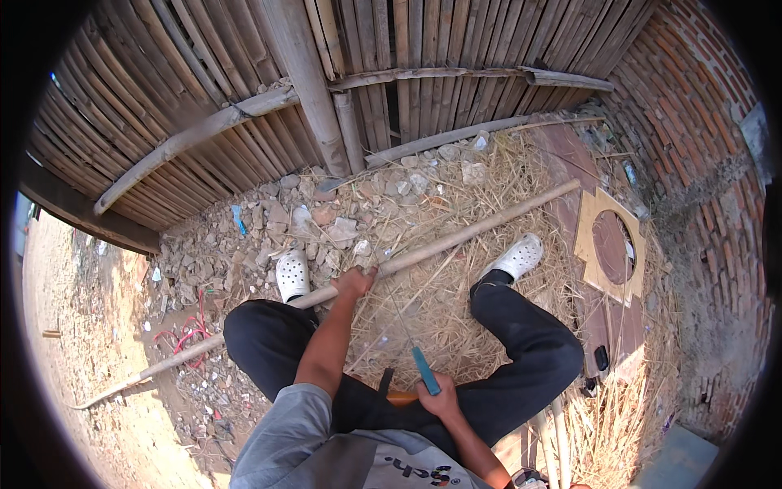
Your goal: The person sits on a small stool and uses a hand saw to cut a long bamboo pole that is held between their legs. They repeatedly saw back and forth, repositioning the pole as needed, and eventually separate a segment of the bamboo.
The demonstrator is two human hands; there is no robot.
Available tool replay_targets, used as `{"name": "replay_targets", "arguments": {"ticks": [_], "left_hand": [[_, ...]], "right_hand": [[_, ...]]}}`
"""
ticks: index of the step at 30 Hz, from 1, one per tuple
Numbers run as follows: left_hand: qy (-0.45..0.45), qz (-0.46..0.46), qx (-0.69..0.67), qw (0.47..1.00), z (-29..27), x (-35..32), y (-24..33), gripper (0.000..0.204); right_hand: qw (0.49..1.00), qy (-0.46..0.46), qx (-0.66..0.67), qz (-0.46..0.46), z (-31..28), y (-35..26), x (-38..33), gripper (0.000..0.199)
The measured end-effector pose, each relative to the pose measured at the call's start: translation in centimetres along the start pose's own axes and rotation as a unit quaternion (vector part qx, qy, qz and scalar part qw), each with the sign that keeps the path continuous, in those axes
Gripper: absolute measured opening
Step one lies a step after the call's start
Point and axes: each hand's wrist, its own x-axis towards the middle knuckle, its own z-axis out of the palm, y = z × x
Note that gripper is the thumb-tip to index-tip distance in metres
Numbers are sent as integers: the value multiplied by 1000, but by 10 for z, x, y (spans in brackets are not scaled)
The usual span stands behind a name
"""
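Note:
A long pale wooden pole [481,228] slants across in front of me, its far end at the upper right. My left hand [356,282] is closed around it near my left shoe, and my left knee hides a stretch of the pole. In my right hand [441,397], low between my legs, is a tool with a teal handle [424,371]. A thin shaft or blade extends from that handle toward the pole; its exact kind is unclear. Beside the right hand lies an orange-brown object [401,398], partly covered, with a dark strip [385,381] next to it.
A bamboo fence [440,98] rises ahead, with stone rubble [326,224] at its foot. Straw [432,314] covers the ground between my feet. On the right are a board with a round hole [586,236] and a brick wall [717,228]. Pinkish-red string [195,328] lies left.

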Motion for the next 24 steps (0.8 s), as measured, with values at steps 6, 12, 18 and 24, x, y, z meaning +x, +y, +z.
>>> {"name": "replay_targets", "arguments": {"ticks": [6, 12, 18, 24], "left_hand": [[-1, 0, -6, 1000, 7, -4, -10, 78], [2, 7, -5, 1000, -8, -5, -13, 80], [-25, 17, 11, 999, -3, -18, -7, 84], [-5, 36, 33, 999, 9, -20, 3, 87]], "right_hand": [[1000, 11, -7, 9, -5, -20, -18, 17], [999, 5, -8, 35, 11, -16, -3, 14], [999, 30, -13, 8, 10, -26, -16, 16], [999, 22, -20, 25, 4, -18, -3, 16]]}}
